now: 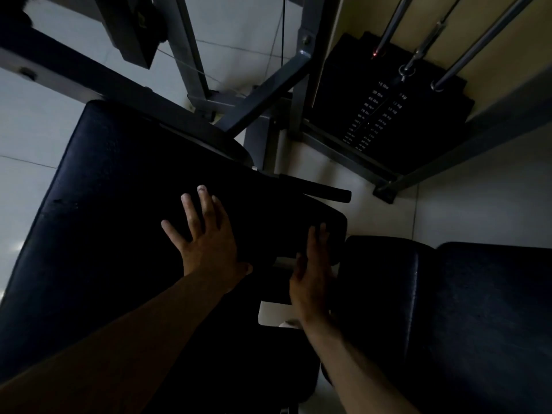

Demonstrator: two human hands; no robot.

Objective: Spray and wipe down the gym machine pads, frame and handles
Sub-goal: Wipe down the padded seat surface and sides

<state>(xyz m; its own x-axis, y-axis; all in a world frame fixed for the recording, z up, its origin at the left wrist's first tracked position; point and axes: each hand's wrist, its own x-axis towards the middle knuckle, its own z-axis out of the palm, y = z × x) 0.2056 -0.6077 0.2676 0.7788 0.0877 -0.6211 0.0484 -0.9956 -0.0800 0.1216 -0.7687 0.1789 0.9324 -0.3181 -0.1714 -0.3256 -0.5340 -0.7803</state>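
A large dark padded panel (98,180) of the gym machine fills the left and centre of the head view. My left hand (206,234) lies flat on it, fingers spread, holding nothing. My right hand (310,273) stands edge-on at the pad's right end, fingers straight and together, touching its side. A black foam handle (316,188) sticks out just beyond the pad. Grey frame bars (263,88) cross above it. No spray bottle or cloth shows.
A second dark pad (466,309) sits at the lower right. The black weight stack (382,115) with chrome guide rods (478,46) stands at the upper right against a cream wall. Pale floor tiles (30,121) surround the machine. The scene is dim.
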